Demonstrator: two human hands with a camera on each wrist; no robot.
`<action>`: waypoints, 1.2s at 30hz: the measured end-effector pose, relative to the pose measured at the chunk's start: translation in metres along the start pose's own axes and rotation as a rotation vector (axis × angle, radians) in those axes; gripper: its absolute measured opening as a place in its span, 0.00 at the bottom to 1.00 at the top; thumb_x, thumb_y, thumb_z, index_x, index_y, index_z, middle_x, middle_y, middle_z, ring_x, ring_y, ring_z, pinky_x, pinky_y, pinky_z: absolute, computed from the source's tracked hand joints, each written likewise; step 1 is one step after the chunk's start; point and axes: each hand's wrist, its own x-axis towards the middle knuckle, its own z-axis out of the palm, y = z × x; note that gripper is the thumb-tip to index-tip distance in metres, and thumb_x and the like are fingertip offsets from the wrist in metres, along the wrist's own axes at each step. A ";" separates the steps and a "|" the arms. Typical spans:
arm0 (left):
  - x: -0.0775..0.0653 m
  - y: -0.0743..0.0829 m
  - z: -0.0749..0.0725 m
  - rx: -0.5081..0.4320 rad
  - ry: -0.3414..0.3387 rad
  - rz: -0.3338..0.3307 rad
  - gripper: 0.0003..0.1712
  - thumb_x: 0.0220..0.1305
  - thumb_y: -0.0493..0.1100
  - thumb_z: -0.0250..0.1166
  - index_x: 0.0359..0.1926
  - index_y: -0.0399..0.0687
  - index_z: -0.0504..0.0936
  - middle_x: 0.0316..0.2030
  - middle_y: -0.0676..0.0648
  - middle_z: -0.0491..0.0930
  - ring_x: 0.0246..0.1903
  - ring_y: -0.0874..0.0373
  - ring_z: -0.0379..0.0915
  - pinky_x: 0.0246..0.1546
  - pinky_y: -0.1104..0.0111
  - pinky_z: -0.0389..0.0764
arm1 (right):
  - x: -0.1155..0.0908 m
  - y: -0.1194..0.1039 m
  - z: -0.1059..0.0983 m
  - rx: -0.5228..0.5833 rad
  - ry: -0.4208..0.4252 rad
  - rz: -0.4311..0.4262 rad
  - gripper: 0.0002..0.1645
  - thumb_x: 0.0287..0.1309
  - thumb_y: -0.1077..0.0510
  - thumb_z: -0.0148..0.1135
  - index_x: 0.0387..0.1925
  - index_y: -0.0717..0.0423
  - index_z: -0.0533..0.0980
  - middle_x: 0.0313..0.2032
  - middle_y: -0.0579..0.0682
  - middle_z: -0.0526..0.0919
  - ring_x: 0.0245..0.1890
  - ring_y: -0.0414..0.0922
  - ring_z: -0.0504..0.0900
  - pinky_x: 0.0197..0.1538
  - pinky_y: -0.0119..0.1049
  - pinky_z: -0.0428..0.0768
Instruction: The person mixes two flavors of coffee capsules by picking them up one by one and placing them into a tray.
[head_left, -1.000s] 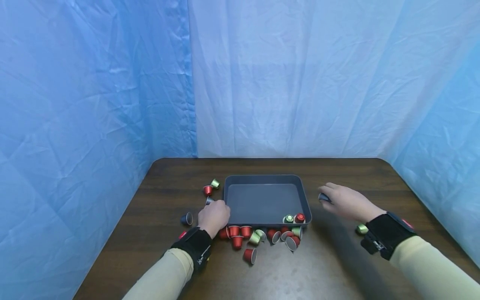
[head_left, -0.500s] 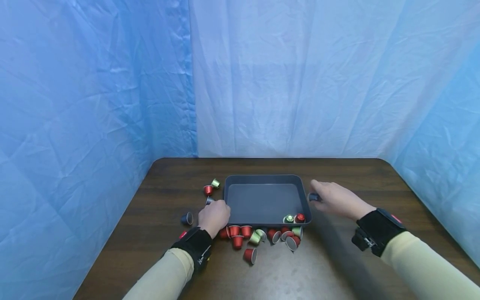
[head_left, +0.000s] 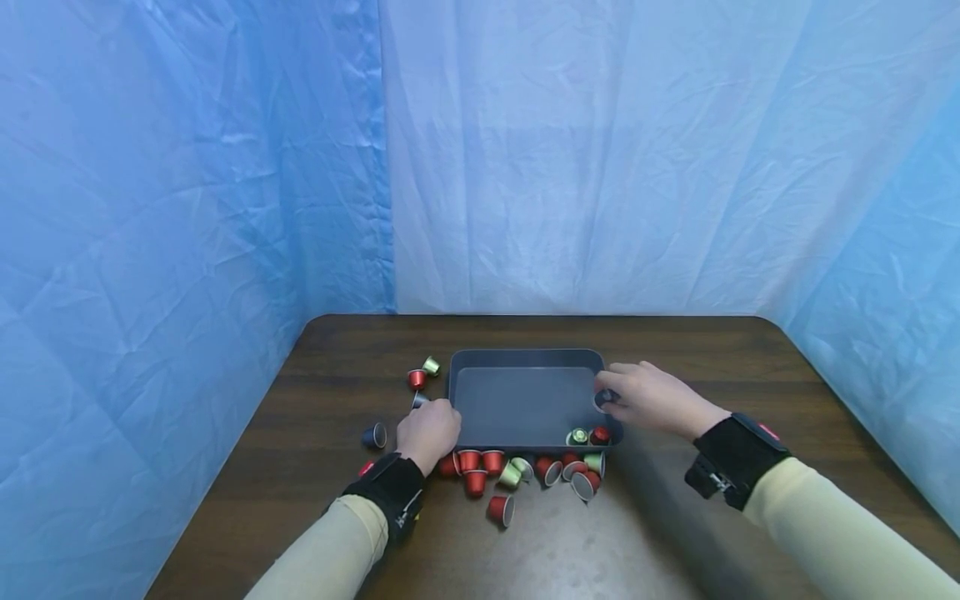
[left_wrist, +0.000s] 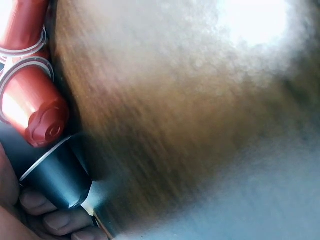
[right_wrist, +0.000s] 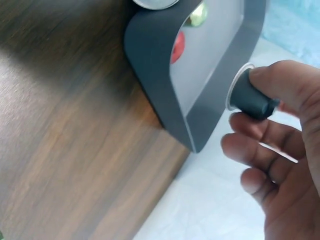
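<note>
Blue sheeting (head_left: 637,150): hung beyond the table, from ten o'clock round to two.
Brown table (head_left: 330,358): dark, wood-grained.
Grey tray (head_left: 517,400): mid-table, a green capsule (head_left: 577,437) and a red capsule (head_left: 599,436) in its four o'clock corner.
Right hand (head_left: 648,396): at the tray's three o'clock side, thumb and fingers clamped on a dark capsule (right_wrist: 250,97).
Left hand (head_left: 429,435): at the tray's eight o'clock, fingers curled round a second dark capsule (left_wrist: 60,172).
Black wristbands (head_left: 738,458): pale marks (too small to read).
Loose capsules (head_left: 475,483): mostly at six o'clock outside the tray; one red end carries an illegible raised mark.
</note>
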 end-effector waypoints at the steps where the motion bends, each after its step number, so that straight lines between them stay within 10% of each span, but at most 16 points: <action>1: 0.000 0.000 0.000 0.001 -0.002 -0.003 0.16 0.75 0.49 0.56 0.37 0.44 0.84 0.26 0.47 0.76 0.25 0.51 0.74 0.28 0.57 0.75 | 0.001 -0.001 0.000 0.002 -0.007 -0.009 0.14 0.56 0.61 0.75 0.44 0.52 0.83 0.35 0.44 0.81 0.32 0.36 0.79 0.41 0.39 0.83; 36: -0.003 0.002 -0.003 -0.011 0.012 -0.006 0.16 0.75 0.47 0.55 0.36 0.44 0.85 0.30 0.45 0.81 0.28 0.50 0.77 0.31 0.51 0.79 | 0.029 -0.037 0.023 0.030 -0.116 -0.127 0.15 0.59 0.61 0.73 0.49 0.52 0.83 0.42 0.47 0.84 0.43 0.43 0.81 0.46 0.41 0.83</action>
